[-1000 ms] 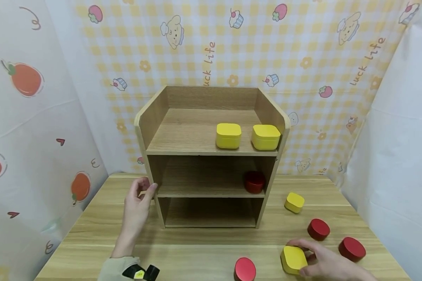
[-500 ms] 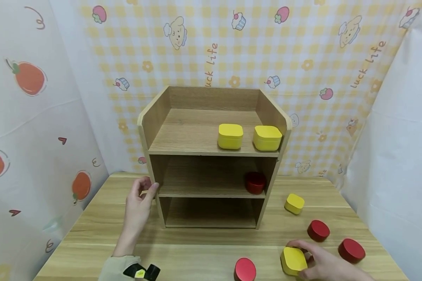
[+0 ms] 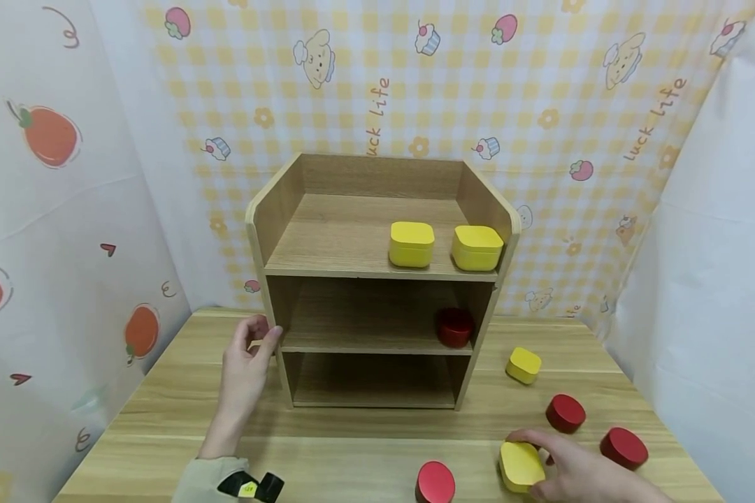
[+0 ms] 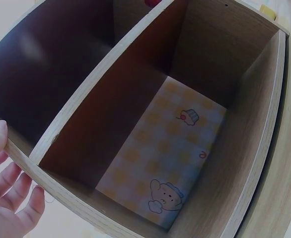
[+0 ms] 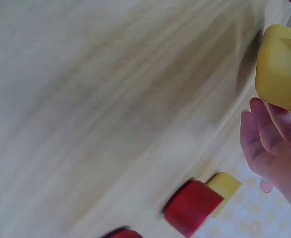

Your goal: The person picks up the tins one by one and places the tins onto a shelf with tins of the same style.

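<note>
1. Left hand (image 3: 245, 363): grip clamped on left side edge of wooden shelf unit (image 3: 377, 275).
2. Right hand (image 3: 572, 469): grip pinching yellow box (image 3: 521, 467) at near right of worktop (image 3: 327, 457); can't tell if it touches down.
3. Red tub (image 3: 435, 482) left of held box; two more red tubs (image 3: 565, 413) to its right.
4. Top shelf (image 3: 333, 223): two yellow boxes (image 3: 412, 244), right half.
</note>
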Action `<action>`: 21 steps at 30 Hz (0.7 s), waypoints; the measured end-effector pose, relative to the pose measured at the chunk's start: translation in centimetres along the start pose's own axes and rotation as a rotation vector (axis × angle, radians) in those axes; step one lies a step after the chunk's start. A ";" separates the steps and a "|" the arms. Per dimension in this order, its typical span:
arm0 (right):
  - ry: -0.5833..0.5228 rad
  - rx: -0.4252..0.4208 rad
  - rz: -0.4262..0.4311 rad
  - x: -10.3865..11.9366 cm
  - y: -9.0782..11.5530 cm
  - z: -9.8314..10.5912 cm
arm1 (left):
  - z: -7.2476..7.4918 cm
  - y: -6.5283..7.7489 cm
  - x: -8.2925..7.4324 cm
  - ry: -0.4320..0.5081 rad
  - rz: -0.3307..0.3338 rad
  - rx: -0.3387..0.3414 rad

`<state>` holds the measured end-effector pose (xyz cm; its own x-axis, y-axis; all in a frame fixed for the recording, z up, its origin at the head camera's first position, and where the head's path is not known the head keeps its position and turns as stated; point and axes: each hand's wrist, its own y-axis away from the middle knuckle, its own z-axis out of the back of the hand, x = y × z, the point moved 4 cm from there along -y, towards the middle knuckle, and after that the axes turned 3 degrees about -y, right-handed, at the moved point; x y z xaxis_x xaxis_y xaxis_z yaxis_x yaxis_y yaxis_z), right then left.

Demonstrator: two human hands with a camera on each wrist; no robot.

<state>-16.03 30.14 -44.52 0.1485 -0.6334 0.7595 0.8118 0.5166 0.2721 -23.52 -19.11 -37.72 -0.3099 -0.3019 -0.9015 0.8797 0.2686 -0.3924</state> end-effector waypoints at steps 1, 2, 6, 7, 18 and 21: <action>0.024 -0.002 0.020 0.3 0.0 0.1 | 0.0 0.0 0.0 0.001 0.000 -0.001; 0.048 -0.004 0.048 0.7 0.1 0.2 | 0.0 0.0 0.0 0.004 -0.001 -0.002; 0.158 -0.012 0.187 2.3 0.1 0.5 | 0.0 0.0 0.0 0.009 -0.004 -0.002; 0.190 -0.021 0.230 2.7 0.1 0.6 | 0.0 0.0 -0.1 0.012 -0.006 -0.001; 0.427 -0.056 0.395 10.0 -0.4 1.4 | 0.1 0.0 0.1 0.035 0.012 -0.005; 0.478 -0.064 0.449 12.7 -0.6 1.4 | 0.0 -0.1 0.1 0.035 0.018 0.000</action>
<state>-15.48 22.61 -34.21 0.7030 -0.5582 0.4407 0.6424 0.7642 -0.0568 -23.69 -19.17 -37.76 -0.3064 -0.2650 -0.9143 0.8852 0.2739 -0.3761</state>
